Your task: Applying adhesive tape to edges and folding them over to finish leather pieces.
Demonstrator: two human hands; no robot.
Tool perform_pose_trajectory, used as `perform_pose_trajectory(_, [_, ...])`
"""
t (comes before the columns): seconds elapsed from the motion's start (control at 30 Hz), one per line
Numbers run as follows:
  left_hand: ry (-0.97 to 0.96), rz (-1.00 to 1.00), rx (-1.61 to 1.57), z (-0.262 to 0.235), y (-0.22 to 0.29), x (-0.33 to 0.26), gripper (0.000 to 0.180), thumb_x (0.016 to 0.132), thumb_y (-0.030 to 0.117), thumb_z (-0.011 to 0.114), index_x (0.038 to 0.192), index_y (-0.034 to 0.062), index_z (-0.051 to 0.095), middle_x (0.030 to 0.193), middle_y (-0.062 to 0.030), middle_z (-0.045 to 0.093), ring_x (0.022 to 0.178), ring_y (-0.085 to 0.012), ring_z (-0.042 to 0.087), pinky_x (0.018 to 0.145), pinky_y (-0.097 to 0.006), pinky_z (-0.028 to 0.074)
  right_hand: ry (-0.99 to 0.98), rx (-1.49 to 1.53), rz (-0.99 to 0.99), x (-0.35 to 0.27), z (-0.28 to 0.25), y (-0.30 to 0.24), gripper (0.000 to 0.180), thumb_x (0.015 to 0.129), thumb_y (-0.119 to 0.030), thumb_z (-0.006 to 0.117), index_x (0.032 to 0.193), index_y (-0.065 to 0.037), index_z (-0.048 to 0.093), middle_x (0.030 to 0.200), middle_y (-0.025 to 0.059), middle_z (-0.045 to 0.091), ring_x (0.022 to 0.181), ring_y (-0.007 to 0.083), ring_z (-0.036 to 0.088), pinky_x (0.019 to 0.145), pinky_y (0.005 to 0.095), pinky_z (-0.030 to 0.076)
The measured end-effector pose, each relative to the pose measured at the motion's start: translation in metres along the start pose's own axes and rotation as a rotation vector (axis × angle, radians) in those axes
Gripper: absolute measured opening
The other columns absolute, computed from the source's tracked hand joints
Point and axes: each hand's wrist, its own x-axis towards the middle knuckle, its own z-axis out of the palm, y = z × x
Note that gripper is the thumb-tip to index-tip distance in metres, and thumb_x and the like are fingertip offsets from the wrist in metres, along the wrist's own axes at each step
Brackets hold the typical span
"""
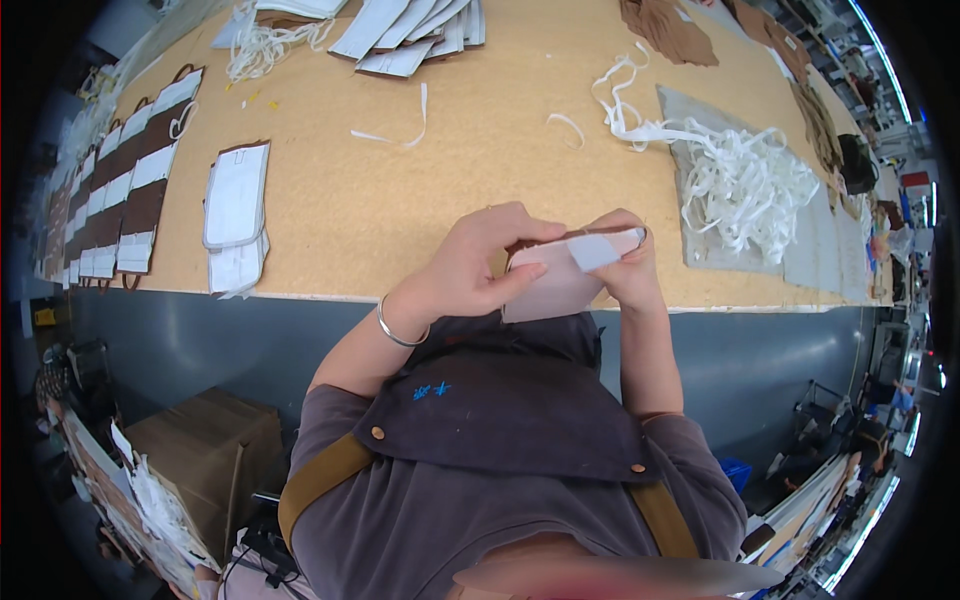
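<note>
Near the table's front edge, a pale panel with a brown edge (550, 288) is held up between my hands, tilted. My left hand (475, 255) pinches its left side, thumb on the near face and fingers behind. At its right end my right hand (634, 272) grips it, with most of those fingers hidden behind. A small white patch (594, 252) lies on the panel's upper part by my right hand; I cannot tell whether it is attached.
White-backed panels (236, 200) lie stacked at left, beside rows of brown-and-white pieces (135, 185). More white panels (405, 30) fan out at the back. A tangled heap of white tape (745, 185) lies right on a grey sheet (700, 250). Tape scraps (420, 115) lie mid-table.
</note>
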Motion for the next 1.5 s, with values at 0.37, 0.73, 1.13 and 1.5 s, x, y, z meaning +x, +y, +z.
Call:
perform_pose_trajectory(0.37, [0.456,-0.011,-0.066,0.033,-0.013,-0.001,0.039,0.071,0.003,0.066,0.11,0.0068,0.06,0.092,-0.0058,0.055,0.077,-0.0213,0.051,0.07,-0.029,0.044,0.281,-0.54,-0.236,0.019,0.012,-0.03,0.048,0.068,-0.009,0.075,0.109,-0.003,0.051,0.103,0.0065,0.054,0.092,0.012,0.053,0.074,0.026,0.046])
perform_pose_trajectory(0.73, [0.402,0.267,0.619,0.027,0.01,0.008,0.032,0.067,0.012,0.073,0.097,0.006,0.063,0.097,-0.0039,0.056,0.089,-0.0217,0.051,0.073,-0.03,0.042,-0.108,-0.742,-0.058,0.026,0.018,-0.087,0.02,0.074,0.004,0.062,0.093,-0.004,0.064,0.079,0.0059,0.062,0.067,0.0117,0.056,0.059,0.0243,0.044])
perform_pose_trajectory(1.13, [0.096,-0.059,-0.061,0.012,-0.005,0.01,0.017,0.072,0.002,0.071,0.087,0.0035,0.063,0.084,-0.0046,0.057,0.077,-0.0136,0.054,0.068,-0.026,0.042,-0.271,-0.842,0.031,0.023,0.014,-0.08,0.02,0.068,0.004,0.064,0.087,-0.004,0.063,0.078,0.0081,0.062,0.068,0.0197,0.058,0.059,0.0278,0.045])
perform_pose_trajectory(1.5, [0.035,-0.262,-0.523,0.023,-0.012,0.023,0.011,0.073,0.003,0.072,0.081,0.0049,0.064,0.078,-0.0019,0.056,0.073,-0.0115,0.052,0.064,-0.024,0.042,-0.246,-0.307,0.22,0.03,-0.01,-0.073,0.003,0.078,-0.003,0.066,0.078,-0.002,0.063,0.075,0.0009,0.056,0.066,0.0068,0.05,0.058,0.0209,0.037])
